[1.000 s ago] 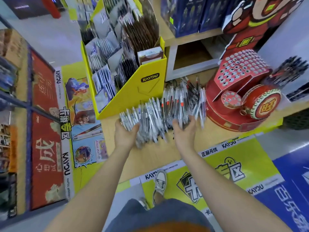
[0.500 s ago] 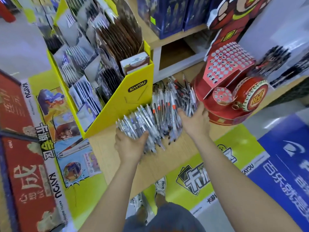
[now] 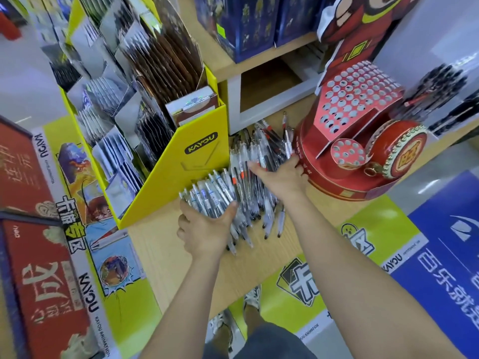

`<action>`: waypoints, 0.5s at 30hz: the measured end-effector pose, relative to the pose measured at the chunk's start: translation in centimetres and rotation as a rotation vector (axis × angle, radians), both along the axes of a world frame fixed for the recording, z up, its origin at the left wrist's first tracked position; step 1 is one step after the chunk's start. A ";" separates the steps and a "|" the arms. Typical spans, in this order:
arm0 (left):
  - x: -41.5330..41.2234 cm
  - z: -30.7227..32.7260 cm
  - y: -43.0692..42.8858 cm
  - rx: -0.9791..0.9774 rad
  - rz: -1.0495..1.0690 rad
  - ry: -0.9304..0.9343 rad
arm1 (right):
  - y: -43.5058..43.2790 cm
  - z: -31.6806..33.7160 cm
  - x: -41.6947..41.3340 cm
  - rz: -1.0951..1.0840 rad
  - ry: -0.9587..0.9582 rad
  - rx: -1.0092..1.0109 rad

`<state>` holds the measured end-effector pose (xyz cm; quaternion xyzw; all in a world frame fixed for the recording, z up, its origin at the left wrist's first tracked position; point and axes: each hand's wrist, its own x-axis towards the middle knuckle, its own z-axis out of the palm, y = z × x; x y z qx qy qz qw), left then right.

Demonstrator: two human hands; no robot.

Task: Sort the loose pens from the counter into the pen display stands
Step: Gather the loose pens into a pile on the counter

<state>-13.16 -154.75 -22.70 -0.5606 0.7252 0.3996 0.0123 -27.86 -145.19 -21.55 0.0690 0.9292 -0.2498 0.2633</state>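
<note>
pens: clear glossy plastic | counter: matt wood-grain | stand: printed cardbd

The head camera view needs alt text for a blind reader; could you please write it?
Two bare hands are on a pile of loose pens on a wooden counter: the left hand grips a bunch, the right hand rests flat on top. A yellow card display stands left of the pile, a red pen stand with empty holes right.

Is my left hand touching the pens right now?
Touching. The head view shows the left hand gripping a bundle of pens, thumb pressed across them.
</note>
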 end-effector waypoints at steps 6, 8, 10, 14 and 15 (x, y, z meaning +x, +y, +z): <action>-1.2 0.0 0.5 -0.068 -0.015 -0.101 | -0.1 -0.9 0.3 -0.003 0.042 -0.069; -1.2 -0.1 0.7 -0.110 -0.057 -0.114 | -0.1 -1.3 1.3 -0.017 0.091 -0.105; -1.0 -0.3 1.0 -0.165 -0.126 -0.104 | -0.2 -1.5 2.3 -0.040 0.130 -0.134; -0.2 -0.7 0.4 -0.245 -0.263 -0.027 | -0.5 -2.1 3.6 -0.082 0.149 -0.193; 0.0 -0.9 -0.1 -0.253 -0.284 -0.005 | -0.7 -2.1 3.9 -0.093 0.139 -0.213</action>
